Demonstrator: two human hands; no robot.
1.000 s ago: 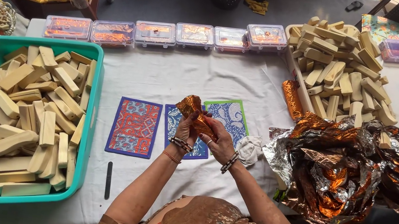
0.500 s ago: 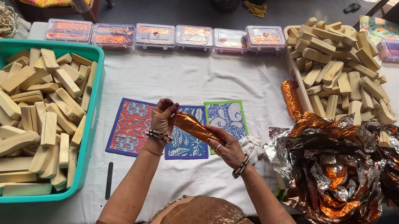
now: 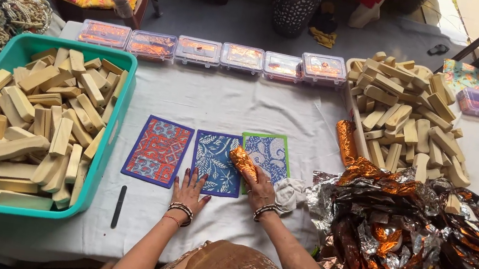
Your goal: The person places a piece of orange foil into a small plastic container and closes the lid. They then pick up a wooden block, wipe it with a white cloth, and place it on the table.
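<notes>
Right hand (image 3: 261, 189): fingers pressing a copper-foil-wrapped block (image 3: 244, 161) onto the blue patterned card (image 3: 217, 163), middle of three on the tabletop (image 3: 226, 98).
Left hand (image 3: 189, 189): fingers spread flat, empty, steadying the card's lower edge.
Foil heap (image 3: 408, 235): beside the right arm, within reach.

**Even daylight, sharp frame**

Soft, bright light from above; shadows faint and short under the teal bin (image 3: 115, 135). Glare spots on crumpled foil (image 3: 401, 241) and the clear boxes (image 3: 201, 51). Focus crisp centre; slight wide-angle bending at the edges. Bottom corners dim.
</notes>
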